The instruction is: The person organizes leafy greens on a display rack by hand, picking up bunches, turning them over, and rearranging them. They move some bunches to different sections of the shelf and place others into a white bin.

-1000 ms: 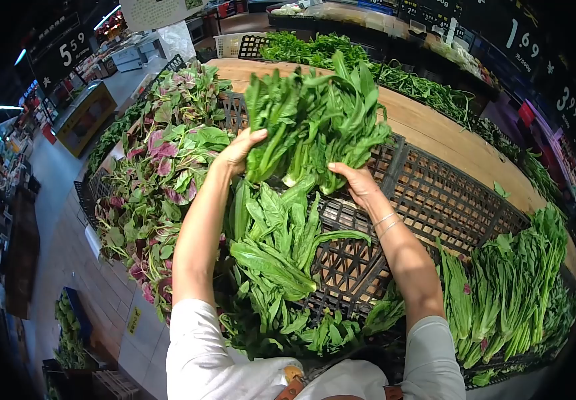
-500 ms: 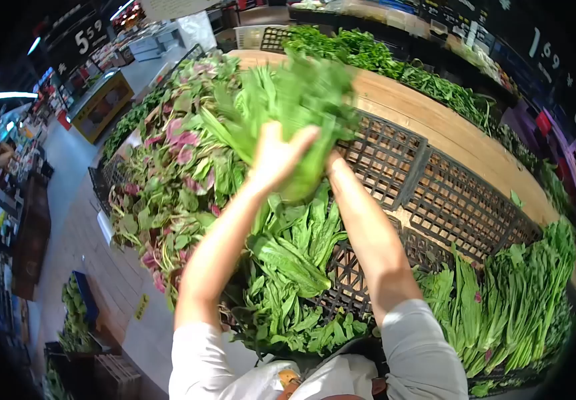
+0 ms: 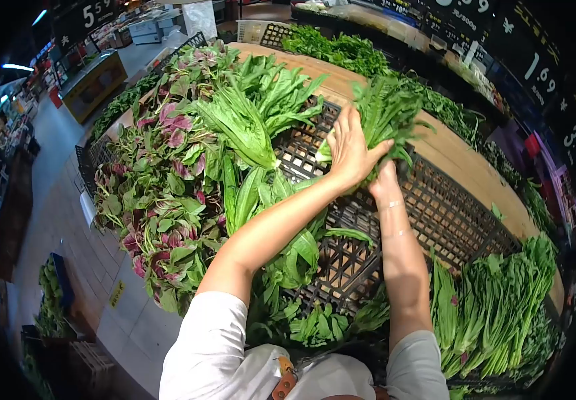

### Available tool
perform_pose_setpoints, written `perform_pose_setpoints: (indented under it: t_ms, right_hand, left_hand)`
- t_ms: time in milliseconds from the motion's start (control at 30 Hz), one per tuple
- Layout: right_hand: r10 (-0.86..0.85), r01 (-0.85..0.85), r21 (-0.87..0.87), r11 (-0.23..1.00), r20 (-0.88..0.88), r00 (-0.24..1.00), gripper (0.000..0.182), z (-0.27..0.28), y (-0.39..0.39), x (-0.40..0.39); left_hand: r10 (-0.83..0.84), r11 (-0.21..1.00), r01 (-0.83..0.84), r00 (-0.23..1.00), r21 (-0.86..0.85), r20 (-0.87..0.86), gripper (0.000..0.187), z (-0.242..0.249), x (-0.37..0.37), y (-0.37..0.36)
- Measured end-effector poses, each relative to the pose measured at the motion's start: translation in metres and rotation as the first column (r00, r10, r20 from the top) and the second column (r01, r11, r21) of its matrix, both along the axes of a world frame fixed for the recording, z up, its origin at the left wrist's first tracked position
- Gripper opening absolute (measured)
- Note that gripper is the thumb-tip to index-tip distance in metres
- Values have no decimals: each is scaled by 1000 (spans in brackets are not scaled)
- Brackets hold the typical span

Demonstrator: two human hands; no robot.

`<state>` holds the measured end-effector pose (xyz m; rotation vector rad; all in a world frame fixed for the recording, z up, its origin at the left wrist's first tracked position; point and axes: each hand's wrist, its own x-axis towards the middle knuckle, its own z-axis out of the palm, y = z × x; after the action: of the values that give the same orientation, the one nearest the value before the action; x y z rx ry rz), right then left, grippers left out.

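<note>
A bunch of leafy greens (image 3: 385, 110) with dark, jagged leaves is held between my two hands above the black plastic crates. My left hand (image 3: 351, 150) presses over its near side, fingers long and thumb spread across the stalks. Below it, my right hand (image 3: 385, 180) supports the bunch from underneath, its fingers mostly hidden by the leaves. To the left, a pale green long-leaf lettuce bunch (image 3: 245, 127) lies with its cut base toward me. More loose long leaves (image 3: 295, 257) lie under my left forearm.
Red-and-green amaranth (image 3: 168, 180) is heaped on the left. Black crates (image 3: 448, 200) line the wooden stand (image 3: 471, 160). Upright bundles of long-stemmed greens (image 3: 495, 313) fill the right. More greens (image 3: 335, 50) run along the back edge, with price signs (image 3: 541, 73) beyond.
Both hands have moved right with the darker greens. The pale lettuce bunch now lies on the left, out of my hands, and more of the crate in the middle shows.
</note>
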<state>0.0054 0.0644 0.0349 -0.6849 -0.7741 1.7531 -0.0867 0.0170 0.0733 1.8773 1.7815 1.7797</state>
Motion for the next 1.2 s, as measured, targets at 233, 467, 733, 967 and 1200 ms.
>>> perform_pose_setpoints:
  t_ms: [233, 467, 733, 967, 1200]
  right_hand:
    - [-262, 271, -120, 955, 81, 962, 53, -42, -27, 4]
    - [-248, 222, 111, 969, 393, 886, 103, -29, -94, 15]
    - [-465, 422, 214, 881, 559, 687, 112, -37, -52, -39]
    - [-585, -14, 699, 715, 610, 535, 91, -43, -34, -21]
    - [-480, 146, 638, 757, 390, 785, 85, -51, -18, -26]
  left_hand:
    - [-170, 908, 184, 983, -376, 70, 108, -55, -23, 11]
    - [-40, 996, 24, 982, -85, -187, 86, -9, -129, -43]
    - [405, 751, -641, 636, -157, -657, 88, -21, -214, -50]
    - [418, 834, -526, 799, -165, -432, 54, -48, -199, -33]
    - [505, 790, -562, 823, -244, -262, 93, -42, -174, -27]
